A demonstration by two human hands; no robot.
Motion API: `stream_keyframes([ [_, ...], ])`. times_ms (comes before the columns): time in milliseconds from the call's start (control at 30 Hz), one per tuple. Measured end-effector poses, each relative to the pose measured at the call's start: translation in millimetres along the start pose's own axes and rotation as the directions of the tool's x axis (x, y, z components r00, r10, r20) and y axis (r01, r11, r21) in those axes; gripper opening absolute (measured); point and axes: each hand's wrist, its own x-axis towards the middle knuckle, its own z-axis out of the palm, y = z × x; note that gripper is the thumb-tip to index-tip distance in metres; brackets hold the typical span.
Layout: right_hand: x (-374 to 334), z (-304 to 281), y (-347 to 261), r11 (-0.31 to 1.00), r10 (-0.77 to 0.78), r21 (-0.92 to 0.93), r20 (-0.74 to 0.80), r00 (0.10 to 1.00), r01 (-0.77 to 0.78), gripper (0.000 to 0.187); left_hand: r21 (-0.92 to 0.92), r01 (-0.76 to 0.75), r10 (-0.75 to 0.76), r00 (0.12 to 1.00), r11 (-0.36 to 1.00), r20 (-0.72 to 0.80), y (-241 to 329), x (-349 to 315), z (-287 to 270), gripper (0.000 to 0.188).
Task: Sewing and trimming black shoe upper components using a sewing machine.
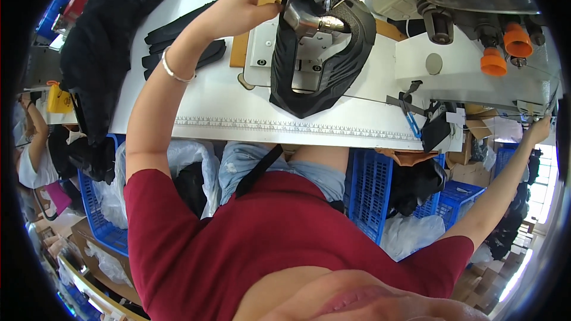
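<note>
A black padded fabric piece [297,100], bent into a pointed loop, lies around the metal arm of the sewing machine [303,15]. Its upper left end runs beside the presser area. My left hand [244,9] holds that end, thumb and fingers closed on the dark fabric; the fingertips are partly hidden by the machine. At the far right, my right hand [540,129] is raised to the end of the machine with its fingers closed. What it grips there is too small to make out.
More black padded pieces [208,53] and a large black fabric heap [98,47] lie left. A ruler strip [285,126] runs along the table's front edge. Blue-handled snips [411,120] hang right, below orange thread holders [516,40]. Blue crates [370,193] stand beneath. Another person [37,142] works far left.
</note>
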Motion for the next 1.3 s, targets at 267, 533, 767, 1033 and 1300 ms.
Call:
stream_keyframes([
  [267,9,1,18,0.995,0.024,-0.103,0.159,0.987,-0.008,0.053,0.735,-0.441,0.606,0.793,0.515,0.051,9,-3,10,0.031],
  [533,6,7,23,0.988,-0.051,-0.143,0.073,0.996,0.061,0.047,0.729,-0.414,0.616,0.788,0.546,-0.014,13,-11,33,0.031],
  [767,2,-4,24,0.973,-0.164,-0.154,0.062,0.985,0.172,0.048,0.808,-0.381,0.672,0.74,0.45,-0.026,15,-12,47,0.031],
  [1033,-23,0,2,0.994,-0.107,-0.033,-0.018,0.994,0.107,0.05,0.835,-0.343,0.669,0.742,0.43,-0.04,17,-15,49,0.03],
  [1300,-39,8,-9,0.989,-0.073,0.125,-0.087,0.994,0.084,0.05,0.832,-0.34,0.663,0.748,0.438,-0.044,19,-16,49,0.03],
])
